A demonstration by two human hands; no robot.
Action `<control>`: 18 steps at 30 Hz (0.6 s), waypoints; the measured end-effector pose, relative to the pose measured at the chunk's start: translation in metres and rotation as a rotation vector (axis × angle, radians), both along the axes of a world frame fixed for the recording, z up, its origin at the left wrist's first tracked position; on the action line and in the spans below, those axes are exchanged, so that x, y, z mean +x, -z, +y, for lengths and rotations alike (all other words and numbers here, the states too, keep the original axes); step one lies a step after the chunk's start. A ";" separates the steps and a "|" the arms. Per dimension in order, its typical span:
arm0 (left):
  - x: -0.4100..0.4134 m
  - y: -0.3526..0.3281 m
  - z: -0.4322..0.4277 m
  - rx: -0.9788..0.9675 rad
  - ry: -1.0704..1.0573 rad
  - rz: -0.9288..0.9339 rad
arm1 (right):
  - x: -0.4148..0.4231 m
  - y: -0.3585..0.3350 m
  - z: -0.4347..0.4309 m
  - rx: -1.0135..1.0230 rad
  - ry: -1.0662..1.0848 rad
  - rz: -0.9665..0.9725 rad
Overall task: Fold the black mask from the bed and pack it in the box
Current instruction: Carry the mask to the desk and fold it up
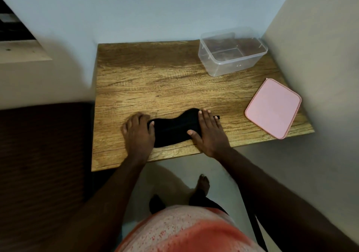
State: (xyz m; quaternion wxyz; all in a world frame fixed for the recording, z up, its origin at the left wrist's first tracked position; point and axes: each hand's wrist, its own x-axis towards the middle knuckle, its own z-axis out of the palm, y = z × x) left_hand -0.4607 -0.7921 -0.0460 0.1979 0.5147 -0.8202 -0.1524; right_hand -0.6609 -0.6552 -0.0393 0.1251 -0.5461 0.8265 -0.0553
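The black mask [172,130] lies lengthwise left-to-right on the wooden table [155,81] between my flat, open left hand [138,133] and right hand [208,133], each pressing one end, gripping nothing.

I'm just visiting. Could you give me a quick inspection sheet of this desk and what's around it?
Surface: wooden table, in a wall corner.
Job's things: black mask lying flat near the front edge; clear box open at back right; pink lid off, beside it.
Clutter: nothing seen.
Hands: left hand and right hand flat, pressing the mask's ends.
Cables: nothing seen.
Surroundings: dark bed at left, pale walls.
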 end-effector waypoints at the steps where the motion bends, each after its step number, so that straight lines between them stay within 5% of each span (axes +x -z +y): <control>1: 0.000 -0.001 0.000 0.006 0.003 0.011 | -0.002 -0.001 0.001 0.005 0.017 0.002; 6: 0.017 0.001 0.001 0.045 0.122 0.070 | 0.017 -0.012 -0.008 -0.037 -0.006 0.031; 12: 0.025 -0.002 0.007 0.053 0.176 -0.030 | 0.079 -0.010 -0.037 -0.071 -0.342 -0.064; 18: 0.024 -0.004 0.007 0.099 0.163 -0.049 | 0.045 -0.002 -0.037 -0.058 -0.201 -0.025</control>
